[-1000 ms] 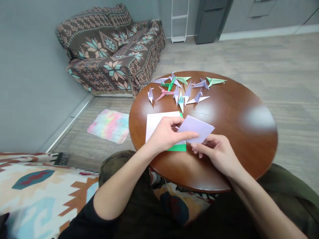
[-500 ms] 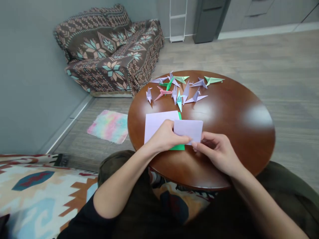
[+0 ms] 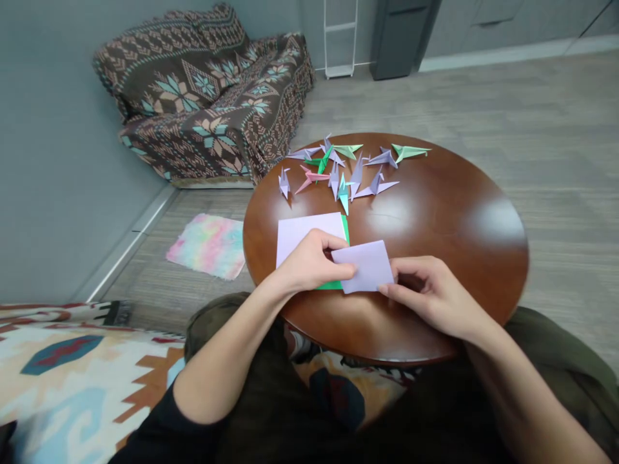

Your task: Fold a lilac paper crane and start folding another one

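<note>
A folded sheet of lilac origami paper (image 3: 370,265) is held between both hands, a little above the near part of the round table. My left hand (image 3: 313,259) pinches its left side, thumb on top and fingers behind. At the lower right corner, my right hand (image 3: 425,287) grips it between thumb and fingers. Beneath my left hand lies a stack of lilac square paper (image 3: 307,225), with green paper (image 3: 345,227) showing at its right and lower edges. Several folded paper cranes (image 3: 356,177) in lilac, green, pink and turquoise stand at the far side.
The round brown wooden table (image 3: 459,212) is in front of my knees. Beyond it on the left stands a sofa (image 3: 207,109) under a patterned cover. A pastel fluffy mat (image 3: 207,246) lies on the floor, and a white rack (image 3: 340,51) is by the wall.
The folded lilac paper has turned clockwise and tilted, its right side now lower. My left thumb has slid inward from its lower edge. The view has shifted slightly.
</note>
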Action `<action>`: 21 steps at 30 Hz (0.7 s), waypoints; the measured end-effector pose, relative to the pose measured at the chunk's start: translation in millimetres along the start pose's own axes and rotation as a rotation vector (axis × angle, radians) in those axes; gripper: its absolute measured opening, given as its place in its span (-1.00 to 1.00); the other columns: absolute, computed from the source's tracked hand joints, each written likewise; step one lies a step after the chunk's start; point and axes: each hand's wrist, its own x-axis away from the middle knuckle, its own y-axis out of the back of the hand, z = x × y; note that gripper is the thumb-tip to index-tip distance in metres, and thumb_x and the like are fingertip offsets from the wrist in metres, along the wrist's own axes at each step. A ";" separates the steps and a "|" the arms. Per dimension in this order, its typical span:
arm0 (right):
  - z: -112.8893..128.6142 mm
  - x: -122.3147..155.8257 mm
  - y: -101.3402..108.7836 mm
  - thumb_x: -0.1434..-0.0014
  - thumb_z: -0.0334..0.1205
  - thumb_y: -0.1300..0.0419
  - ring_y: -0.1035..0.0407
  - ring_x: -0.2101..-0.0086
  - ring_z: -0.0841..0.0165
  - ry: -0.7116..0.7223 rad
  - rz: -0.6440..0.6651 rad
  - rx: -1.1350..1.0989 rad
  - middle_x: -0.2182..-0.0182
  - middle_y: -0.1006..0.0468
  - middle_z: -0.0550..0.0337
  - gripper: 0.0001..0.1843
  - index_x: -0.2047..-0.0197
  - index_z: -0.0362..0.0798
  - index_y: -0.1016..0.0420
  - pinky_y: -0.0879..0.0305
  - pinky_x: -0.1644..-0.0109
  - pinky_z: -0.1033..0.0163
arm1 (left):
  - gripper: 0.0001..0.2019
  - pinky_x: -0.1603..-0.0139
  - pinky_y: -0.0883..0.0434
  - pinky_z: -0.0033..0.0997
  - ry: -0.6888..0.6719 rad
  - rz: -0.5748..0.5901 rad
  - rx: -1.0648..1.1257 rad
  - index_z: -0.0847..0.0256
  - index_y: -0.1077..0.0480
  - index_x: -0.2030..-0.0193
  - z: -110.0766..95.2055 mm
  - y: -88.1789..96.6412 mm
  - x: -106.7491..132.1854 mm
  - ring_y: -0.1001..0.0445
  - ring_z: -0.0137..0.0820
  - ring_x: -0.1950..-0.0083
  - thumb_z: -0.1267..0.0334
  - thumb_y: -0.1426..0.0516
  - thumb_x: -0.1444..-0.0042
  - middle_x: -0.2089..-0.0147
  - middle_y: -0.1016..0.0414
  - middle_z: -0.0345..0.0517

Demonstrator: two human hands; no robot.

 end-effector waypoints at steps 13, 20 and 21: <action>-10.1 0.6 13.2 -0.29 -0.08 -0.28 -0.16 0.41 0.38 -0.026 0.127 -0.046 0.51 -0.32 0.28 -0.67 0.45 -0.08 -0.48 -0.08 0.33 0.26 | -0.92 0.38 -0.33 -0.52 -0.076 0.018 -0.061 0.31 -0.60 0.47 1.1 14.7 1.0 -0.38 -0.48 0.45 0.37 -0.26 0.14 0.49 -0.55 -0.16; -11.7 0.1 17.3 -0.28 -0.06 -0.29 -0.20 0.42 0.36 -0.019 0.149 -0.041 0.51 -0.38 0.27 -0.68 0.43 -0.07 -0.55 -0.14 0.33 0.26 | -0.92 0.38 -0.34 -0.51 -0.072 0.021 -0.091 0.30 -0.59 0.48 2.2 22.0 3.3 -0.40 -0.48 0.47 0.37 -0.25 0.15 0.51 -0.54 -0.17; -12.0 -0.1 17.7 -0.28 -0.06 -0.29 -0.22 0.42 0.35 -0.015 0.146 -0.041 0.51 -0.40 0.26 -0.69 0.42 -0.07 -0.56 -0.16 0.32 0.25 | -0.92 0.38 -0.34 -0.51 -0.072 0.012 -0.097 0.29 -0.59 0.49 2.0 23.8 3.4 -0.40 -0.48 0.47 0.39 -0.23 0.16 0.51 -0.54 -0.18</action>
